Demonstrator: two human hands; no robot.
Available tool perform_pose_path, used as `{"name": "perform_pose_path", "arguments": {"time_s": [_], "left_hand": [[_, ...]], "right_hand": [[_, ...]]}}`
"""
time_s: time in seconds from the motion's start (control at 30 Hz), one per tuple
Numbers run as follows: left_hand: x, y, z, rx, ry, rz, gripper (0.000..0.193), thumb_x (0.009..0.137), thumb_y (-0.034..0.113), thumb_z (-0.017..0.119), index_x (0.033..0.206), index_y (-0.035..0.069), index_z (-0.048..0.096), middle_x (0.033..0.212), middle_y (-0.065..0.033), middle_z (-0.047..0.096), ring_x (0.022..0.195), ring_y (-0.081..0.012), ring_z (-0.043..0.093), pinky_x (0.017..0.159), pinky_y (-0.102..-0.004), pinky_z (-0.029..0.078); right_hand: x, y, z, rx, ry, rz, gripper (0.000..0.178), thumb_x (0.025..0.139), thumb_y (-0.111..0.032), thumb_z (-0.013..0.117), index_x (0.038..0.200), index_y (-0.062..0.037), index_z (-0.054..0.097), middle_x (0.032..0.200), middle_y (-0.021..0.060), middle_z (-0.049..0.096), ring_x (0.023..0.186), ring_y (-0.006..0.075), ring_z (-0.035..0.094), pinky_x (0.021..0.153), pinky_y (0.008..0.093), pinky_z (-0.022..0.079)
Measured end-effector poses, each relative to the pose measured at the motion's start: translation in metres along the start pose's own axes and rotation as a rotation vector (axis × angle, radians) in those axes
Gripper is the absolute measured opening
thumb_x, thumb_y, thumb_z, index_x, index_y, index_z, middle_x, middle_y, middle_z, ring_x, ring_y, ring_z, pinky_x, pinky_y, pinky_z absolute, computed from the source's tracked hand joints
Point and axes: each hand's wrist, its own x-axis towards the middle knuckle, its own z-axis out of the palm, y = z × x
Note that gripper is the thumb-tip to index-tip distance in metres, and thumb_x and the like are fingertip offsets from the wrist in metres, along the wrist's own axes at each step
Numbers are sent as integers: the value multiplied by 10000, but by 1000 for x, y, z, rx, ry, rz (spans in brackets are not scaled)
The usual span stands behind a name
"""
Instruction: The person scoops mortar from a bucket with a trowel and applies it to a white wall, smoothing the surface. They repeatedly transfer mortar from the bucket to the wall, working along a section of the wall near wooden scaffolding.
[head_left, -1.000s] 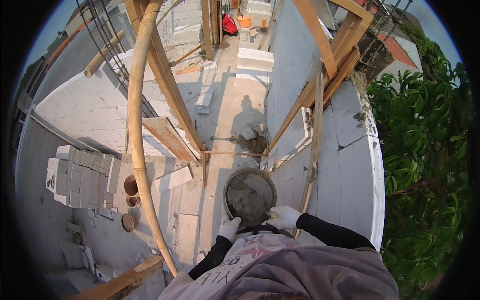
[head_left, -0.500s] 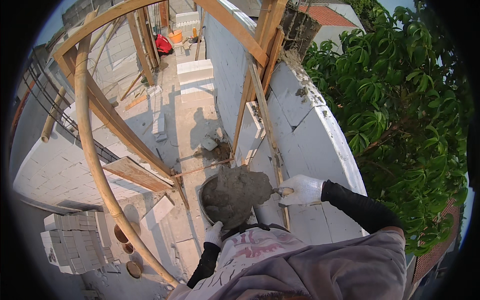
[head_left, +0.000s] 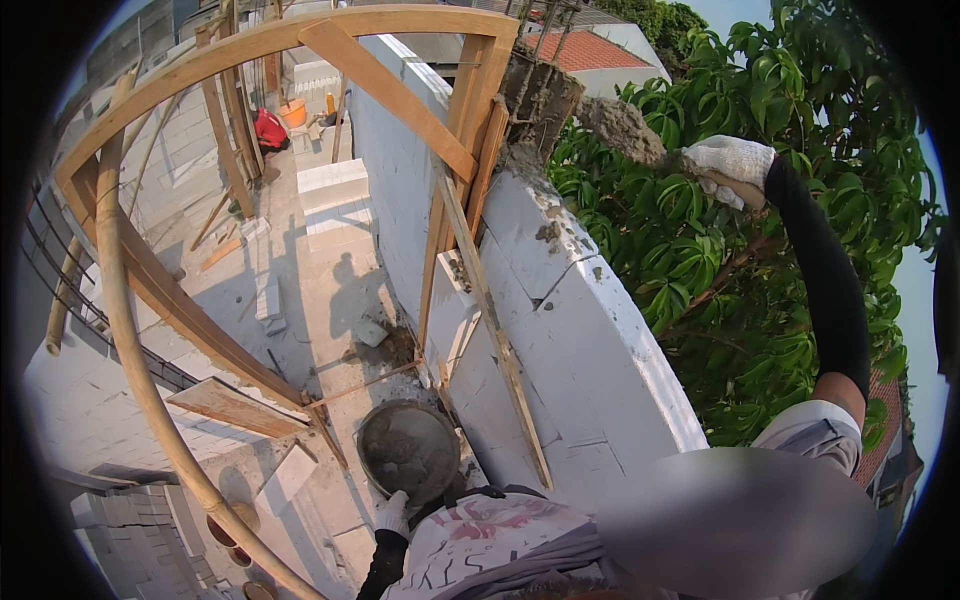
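Note:
My gloved right hand point(head_left: 728, 168) is closed round the handle of a trowel, raised beyond the white block wall point(head_left: 600, 350). Wet grey mortar point(head_left: 622, 130) covers the trowel's blade, which points left toward a rough concrete column point(head_left: 540, 95) at the wall's far end. At my waist, my gloved left hand point(head_left: 393, 511) grips the near rim of a round dark bucket point(head_left: 362, 447). More mortar point(head_left: 408, 440) lies inside it. Blobs of mortar stick to the wall's top near the column.
A bamboo pole point(head_left: 140, 360) and a wooden frame point(head_left: 240, 25) cross the left and top. Leafy branches point(head_left: 740, 280) hang right of the wall. Lower down are white blocks point(head_left: 335, 187), an orange bucket point(head_left: 293, 112) and a person in red point(head_left: 269, 130).
My right hand has lifted the loaded trowel from the bucket up and over the wall, toward the column. My left hand stays on the bucket, which now holds less mortar. The view has shifted right.

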Motion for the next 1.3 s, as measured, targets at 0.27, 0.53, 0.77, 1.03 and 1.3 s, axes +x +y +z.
{"name": "perform_pose_path", "arguments": {"time_s": [0.27,0.53,0.77,1.03,1.3], "left_hand": [[2,-2,-10,-29,223,-50,811,786,-113,506,1538,143,342,1368,-239,569,1105,-412,701,784,-528,684],[-7,3,-5,-20,252,12,958,816,-104,544,1649,241,220,1474,-207,518,1081,-416,703,725,-523,671],[-18,9,24,-68,209,-54,816,819,-74,515,1572,167,312,1370,-197,569,1070,-381,702,814,-509,665],[-8,1,15,18,11,-7,861,894,-66,549,1650,197,234,1472,-194,524,1170,-372,682,841,-486,676],[-18,-6,6,84,75,-58,759,903,-3,582,1590,158,302,1404,-171,580,1118,-308,707,776,-447,676]], "right_hand": [[157,-117,-83,-586,418,11,515,1008,-499,620,837,-16,668,620,53,618,476,202,587,469,372,499],[218,-171,-8,-1009,619,-149,454,931,-456,733,893,-6,776,660,110,694,534,231,692,550,392,607],[209,-112,-48,-925,888,-290,514,979,-501,616,1137,-34,761,1016,194,777,893,329,756,847,416,611],[84,-59,44,-652,1288,-636,373,994,-352,656,1248,-79,675,964,194,766,908,356,758,806,466,611],[-5,3,384,-912,69,-624,260,1003,-319,655,1170,-120,671,934,158,764,881,371,755,748,487,605]]}}
